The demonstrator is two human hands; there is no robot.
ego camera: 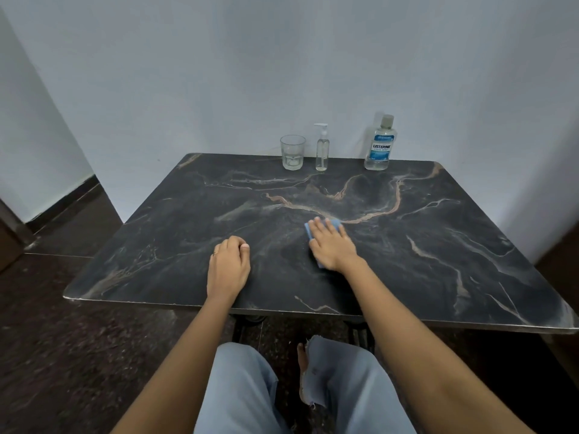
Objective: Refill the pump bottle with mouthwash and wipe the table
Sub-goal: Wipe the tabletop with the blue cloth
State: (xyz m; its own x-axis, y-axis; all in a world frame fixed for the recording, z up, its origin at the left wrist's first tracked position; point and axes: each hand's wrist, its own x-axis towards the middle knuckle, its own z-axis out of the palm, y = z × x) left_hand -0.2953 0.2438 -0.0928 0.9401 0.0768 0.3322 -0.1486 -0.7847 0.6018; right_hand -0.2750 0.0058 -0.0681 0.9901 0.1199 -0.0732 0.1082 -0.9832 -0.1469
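Cloth (337, 224) looks soft and limp, right hand (332, 245) pressing it flat, fingers (316, 228) spread; left hand (228, 268) rests loosely curled, empty, on the tabletop (438, 245).

One head-worn view — looking forward and down, close over the table (438, 261).

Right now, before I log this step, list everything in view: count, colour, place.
Clear drinking glass: one, transparent, back edge of table, leftmost of three.
Clear plastic pump bottle: one, white pump, right of glass, nearly empty.
Clear mouthwash bottle: one, blue label, grey cap on, back right.
Dark marble-patterned table: one, black with tan veins, against pale wall.
Blue cloth: one, mid-table, under right hand.
Left hand: loosely curled, ring on one finger, resting on table, holding nothing.
Right hand: flat, pressing cloth.
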